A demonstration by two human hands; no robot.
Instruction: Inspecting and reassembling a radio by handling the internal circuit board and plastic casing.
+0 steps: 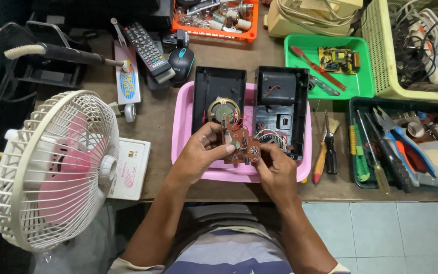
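Note:
A small brown circuit board point(240, 144) with thin wires is held between both hands above a pink tray point(182, 128). My left hand point(203, 152) pinches its left edge with thumb and fingers. My right hand point(275, 165) grips its right lower edge. In the tray lie two black halves of an opened case: the left half point(219, 91) carries a round speaker point(223, 108), the right half point(281, 104) shows red and white wires running to the board.
A white table fan point(57, 167) stands at the left. A green tray point(325, 63) holds another board and tools. A dark tray point(406, 147) at the right holds screwdrivers and pliers. A brush and screwdriver point(326, 147) lie beside the pink tray. Remote controls point(145, 45) sit behind.

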